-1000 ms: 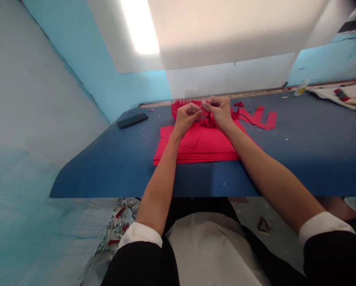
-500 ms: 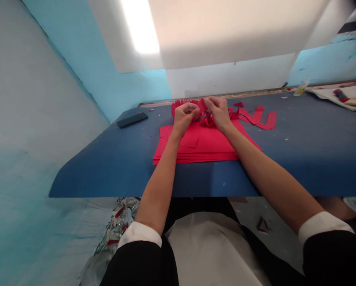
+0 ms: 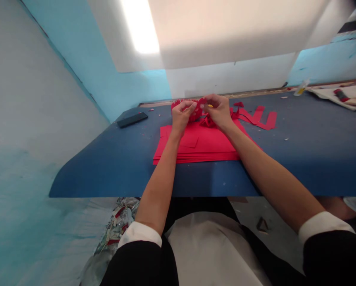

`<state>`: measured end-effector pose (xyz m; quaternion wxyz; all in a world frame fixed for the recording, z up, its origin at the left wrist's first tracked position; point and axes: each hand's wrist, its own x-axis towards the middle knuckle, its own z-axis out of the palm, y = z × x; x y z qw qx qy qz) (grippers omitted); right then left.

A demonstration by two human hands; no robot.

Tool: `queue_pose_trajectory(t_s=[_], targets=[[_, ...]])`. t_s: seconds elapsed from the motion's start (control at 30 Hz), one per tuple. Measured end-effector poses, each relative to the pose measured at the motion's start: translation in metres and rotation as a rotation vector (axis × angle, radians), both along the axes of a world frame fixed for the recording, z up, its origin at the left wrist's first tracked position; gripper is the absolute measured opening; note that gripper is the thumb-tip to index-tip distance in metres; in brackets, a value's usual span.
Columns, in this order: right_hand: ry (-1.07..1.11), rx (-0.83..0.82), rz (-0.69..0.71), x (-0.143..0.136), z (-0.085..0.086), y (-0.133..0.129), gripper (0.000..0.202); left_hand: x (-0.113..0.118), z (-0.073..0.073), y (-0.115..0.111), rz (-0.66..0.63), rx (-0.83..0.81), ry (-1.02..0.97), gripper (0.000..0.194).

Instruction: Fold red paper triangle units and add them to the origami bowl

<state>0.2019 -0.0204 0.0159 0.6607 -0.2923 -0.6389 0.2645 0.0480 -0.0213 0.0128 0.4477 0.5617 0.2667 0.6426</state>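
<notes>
Above the back of a stack of red sheets [image 3: 209, 143], my left hand [image 3: 182, 115] and my right hand [image 3: 219, 110] are raised close together. A small red paper piece [image 3: 200, 106] is pinched between them, its left side in my left fingers and its right side in my right. Behind my left hand is a red fringed paper piece [image 3: 177, 104], partly covered. Folded red paper bits [image 3: 206, 121] lie on the stack below my right hand.
Red paper strips [image 3: 265, 121] lie right of the stack on the blue table [image 3: 106, 167]. A dark flat object [image 3: 132, 120] rests at left. A small bottle [image 3: 301, 88] and a pale sheet [image 3: 329, 97] are at the back right. Debris [image 3: 121, 220] lies below the table's left side.
My left hand has shifted slightly left and up, with its fingers a little farther from my right. The small red piece between them has turned and looks wider.
</notes>
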Motion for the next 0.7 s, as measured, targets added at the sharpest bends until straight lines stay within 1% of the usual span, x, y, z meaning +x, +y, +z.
queue_pose_trajectory(t_s=[0.1, 0.23, 0.3, 0.4, 0.47, 0.57, 0.7], targets=[[-0.027, 0.003, 0.009, 0.0016, 0.0010, -0.0016, 0.036, -0.0001, -0.0022, 0.0014, -0.050, -0.023, -0.022, 0.030], [-0.064, 0.007, 0.003, 0.0010, 0.0038, -0.0054, 0.029, -0.0028, -0.0037, 0.0016, -0.164, -0.028, -0.049, 0.038], [-0.047, 0.015, 0.024, -0.0004, 0.0049, -0.0069, 0.031, -0.0044, -0.0039, 0.0020, -0.204, -0.040, -0.055, 0.042], [-0.043, -0.042, 0.008, -0.0021, 0.0049, -0.0064, 0.039, -0.0059, -0.0039, 0.0039, -0.198, -0.042, -0.072, 0.047], [-0.045, -0.088, -0.005, -0.0022, 0.0032, -0.0040, 0.039, -0.0060, -0.0036, 0.0048, -0.175, -0.043, -0.091, 0.045], [-0.026, -0.107, 0.001, -0.0005, -0.0009, 0.0009, 0.040, -0.0052, -0.0019, 0.0036, -0.137, -0.073, -0.096, 0.034], [-0.024, -0.109, 0.000, 0.0024, -0.0031, 0.0019, 0.044, -0.0043, 0.0017, -0.0002, -0.145, -0.087, -0.080, 0.023]])
